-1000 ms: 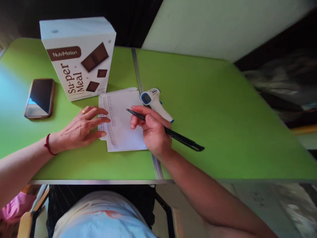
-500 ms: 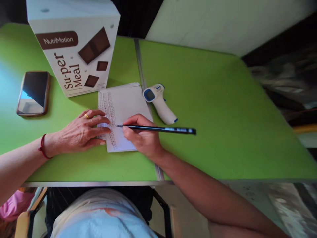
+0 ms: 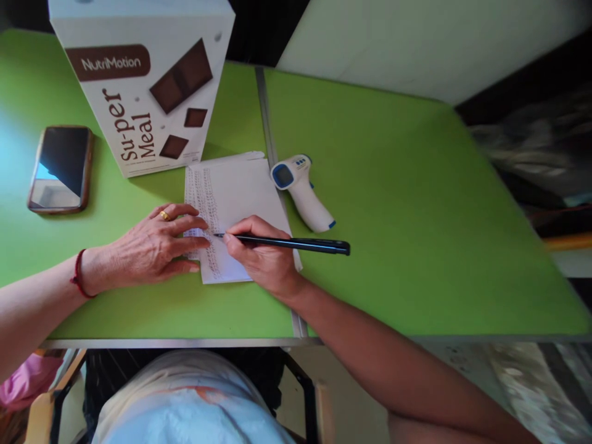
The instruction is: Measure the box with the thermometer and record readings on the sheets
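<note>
A white sheet of paper (image 3: 245,191) lies on the green table, its left side covered in columns of small handwriting. My right hand (image 3: 266,256) is closed round a black pen (image 3: 314,245), whose tip meets the paper close to the written columns. The pen slants low, its back end pointing right. Flat across the paper's left edge rests my left hand (image 3: 160,243), fingers spread, with a gold ring and a red wrist cord. Part of the writing is hidden under those fingers.
A white infrared thermometer (image 3: 308,194) lies against the paper's right edge. Behind the paper stands a tall white box (image 3: 139,92) printed with chocolate pieces. A phone (image 3: 61,169) lies at the left on the green table (image 3: 416,216). A pale wall (image 3: 393,43) borders the far side.
The pen's tip has shifted slightly left, and its back end has swung left and a little nearer to me. My left hand keeps its place on the paper. The view has shifted slightly.
</note>
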`<state>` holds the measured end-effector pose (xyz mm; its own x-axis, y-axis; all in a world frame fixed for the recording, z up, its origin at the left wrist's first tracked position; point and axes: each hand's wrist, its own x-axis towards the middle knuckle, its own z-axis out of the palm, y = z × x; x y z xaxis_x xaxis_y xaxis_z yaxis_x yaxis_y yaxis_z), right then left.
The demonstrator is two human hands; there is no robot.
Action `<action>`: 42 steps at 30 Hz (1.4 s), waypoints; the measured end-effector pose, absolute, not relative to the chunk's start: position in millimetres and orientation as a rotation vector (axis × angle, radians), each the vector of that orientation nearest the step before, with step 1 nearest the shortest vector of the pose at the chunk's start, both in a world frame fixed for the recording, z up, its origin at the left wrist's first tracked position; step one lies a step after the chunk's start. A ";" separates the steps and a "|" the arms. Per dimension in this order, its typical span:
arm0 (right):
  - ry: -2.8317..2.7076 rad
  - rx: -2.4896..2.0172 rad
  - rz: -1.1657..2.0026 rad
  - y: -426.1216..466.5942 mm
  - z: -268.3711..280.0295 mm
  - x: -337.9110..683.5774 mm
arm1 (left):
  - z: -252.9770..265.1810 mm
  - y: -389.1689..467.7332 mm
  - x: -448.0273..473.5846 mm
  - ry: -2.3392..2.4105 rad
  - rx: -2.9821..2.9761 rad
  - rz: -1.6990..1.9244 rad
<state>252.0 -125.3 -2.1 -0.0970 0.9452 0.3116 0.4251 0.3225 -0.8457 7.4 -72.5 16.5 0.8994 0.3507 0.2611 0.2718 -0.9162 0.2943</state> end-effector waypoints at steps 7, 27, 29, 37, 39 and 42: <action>-1.725 -1.308 0.714 -125.3 0.1 252.6 | 16.8 -72.6 8.3 0.493 2.769 0.435; -1.678 -1.282 0.727 -124.3 -3.5 252.7 | 15.7 -72.0 8.2 0.475 2.812 0.432; -1.678 -1.253 0.709 -124.1 -4.1 252.9 | 15.8 -72.0 8.1 0.467 2.827 0.428; -1.720 -1.183 0.623 -122.0 -4.7 252.9 | 14.7 -71.9 8.0 0.455 2.838 0.439; -1.725 -1.165 0.622 -121.6 -5.7 253.3 | 14.6 -71.7 8.2 0.448 2.842 0.449; -1.730 -1.149 0.636 -121.4 -7.6 253.9 | 15.1 -71.5 7.7 0.448 2.840 0.442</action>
